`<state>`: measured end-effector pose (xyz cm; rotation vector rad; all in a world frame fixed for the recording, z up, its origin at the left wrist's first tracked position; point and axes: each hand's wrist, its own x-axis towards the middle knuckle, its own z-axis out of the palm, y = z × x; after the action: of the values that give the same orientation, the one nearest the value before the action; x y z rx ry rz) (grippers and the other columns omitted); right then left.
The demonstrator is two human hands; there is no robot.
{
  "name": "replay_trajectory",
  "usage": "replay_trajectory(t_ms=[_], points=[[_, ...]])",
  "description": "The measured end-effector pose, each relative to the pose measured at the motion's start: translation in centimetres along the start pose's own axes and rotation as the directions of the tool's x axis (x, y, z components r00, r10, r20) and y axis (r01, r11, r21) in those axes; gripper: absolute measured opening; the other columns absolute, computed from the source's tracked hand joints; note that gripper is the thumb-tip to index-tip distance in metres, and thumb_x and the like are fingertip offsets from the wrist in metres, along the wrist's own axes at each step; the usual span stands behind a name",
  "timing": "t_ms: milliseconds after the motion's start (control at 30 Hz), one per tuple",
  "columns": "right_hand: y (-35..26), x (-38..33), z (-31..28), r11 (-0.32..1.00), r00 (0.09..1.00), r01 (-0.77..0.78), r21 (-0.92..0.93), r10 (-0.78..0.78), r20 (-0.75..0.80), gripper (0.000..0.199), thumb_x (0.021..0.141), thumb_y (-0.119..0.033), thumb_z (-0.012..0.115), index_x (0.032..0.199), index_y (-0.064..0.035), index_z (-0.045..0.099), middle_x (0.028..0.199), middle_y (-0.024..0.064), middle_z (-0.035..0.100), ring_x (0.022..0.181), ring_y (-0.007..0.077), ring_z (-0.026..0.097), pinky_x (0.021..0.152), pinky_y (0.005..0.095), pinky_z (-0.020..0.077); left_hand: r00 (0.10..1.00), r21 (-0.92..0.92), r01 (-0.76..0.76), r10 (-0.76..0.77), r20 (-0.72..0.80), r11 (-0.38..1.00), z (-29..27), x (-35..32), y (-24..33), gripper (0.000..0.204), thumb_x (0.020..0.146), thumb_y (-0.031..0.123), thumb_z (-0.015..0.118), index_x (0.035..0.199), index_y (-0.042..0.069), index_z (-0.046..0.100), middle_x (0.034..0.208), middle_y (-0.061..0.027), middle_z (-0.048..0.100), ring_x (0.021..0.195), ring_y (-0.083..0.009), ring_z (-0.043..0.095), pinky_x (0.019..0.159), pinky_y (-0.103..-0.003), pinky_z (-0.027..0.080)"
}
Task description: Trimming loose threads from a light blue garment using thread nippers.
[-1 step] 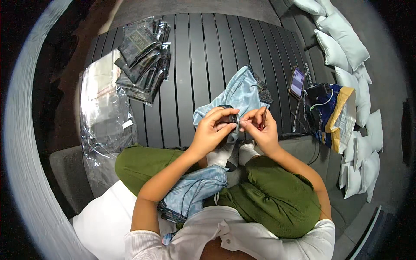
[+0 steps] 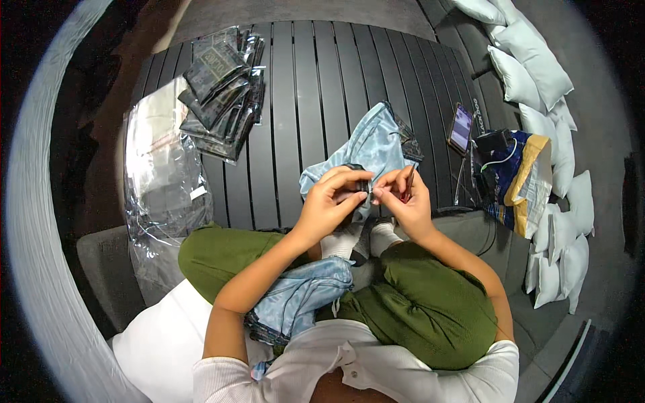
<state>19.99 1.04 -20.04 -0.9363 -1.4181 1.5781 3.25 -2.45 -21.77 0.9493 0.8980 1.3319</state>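
Both my hands meet over the near edge of the slatted table, working on a light blue satiny cloth [image 2: 376,138] with dark trim. Between the thumb and fingers of my left hand [image 2: 334,201] is a dark edge of it. My right hand [image 2: 408,209] pinches at the same edge, fingertips almost touching the left ones. A slim dark-red tool [image 2: 408,181] rests in the right hand, pointing up; its kind is unclear. Fingers cover much of the gripped edge. Across my lap lies another light blue satiny cloth [image 2: 306,295] with dark trim.
On the slatted table [image 2: 306,80], dark plastic-wrapped packets [image 2: 225,94] are piled at left beside clear plastic bags [image 2: 164,168]. A phone [image 2: 460,127] lies at right, near a blue-and-gold bag [image 2: 521,178] with a cable. White cushions [image 2: 534,60] line the right side.
The dark edge in my fingers has turned slightly, and its pale marking shows less. My hands stay in nearly the same place.
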Motion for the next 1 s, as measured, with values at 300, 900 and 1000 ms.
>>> replay_trajectory(t_ms=[300, 900, 1000], points=[[0.0, 0.0, -0.3, 0.999, 1.000, 0.002, -0.032, -0.001, 0.029, 0.028, 0.079, 0.009, 0.054, 0.077, -0.0064, 0.030, 0.086, 0.0118, 0.053, 0.067, 0.0103, 0.054, 0.061, 0.0216, 0.0475, 0.986, 0.113, 0.119, -0.131, 0.103, 0.986, -0.1, 0.1, 0.1, 0.029, 0.076, 0.001, 0.060, 0.104, 0.002, 0.059, 0.105, -0.0066, 0.056, 0.095, -0.0113, 0.053, 0.080, -0.023, 0.044], [-0.7, 0.0, 0.1, 0.967, 0.999, 0.044, -0.251, -0.043, 0.006, 0.027, 0.077, -0.001, 0.061, 0.072, -0.0054, 0.035, 0.075, 0.0035, 0.056, 0.054, 0.0019, 0.036, 0.046, 0.0176, 0.0309, 0.959, 0.164, 0.196, -0.224, 0.173, 0.967, -1.0, 0.2, -0.5, 0.019, 0.079, 0.002, 0.059, 0.097, -0.003, 0.059, 0.092, -0.0020, 0.059, 0.085, -0.0062, 0.053, 0.074, -0.020, 0.044], [-1.2, 0.2, 0.0, 0.912, 0.994, 0.063, -0.405, -0.023, 0.103, 0.030, 0.077, 0.004, 0.059, 0.073, -0.0074, 0.032, 0.082, 0.0082, 0.055, 0.059, 0.0025, 0.038, 0.051, 0.0168, 0.0331, 0.938, 0.183, 0.239, -0.275, 0.210, 0.954, -1.1, 0.1, -0.7, 0.016, 0.079, 0.003, 0.059, 0.095, -0.002, 0.060, 0.088, -0.0011, 0.060, 0.083, -0.0058, 0.054, 0.074, -0.020, 0.044]])
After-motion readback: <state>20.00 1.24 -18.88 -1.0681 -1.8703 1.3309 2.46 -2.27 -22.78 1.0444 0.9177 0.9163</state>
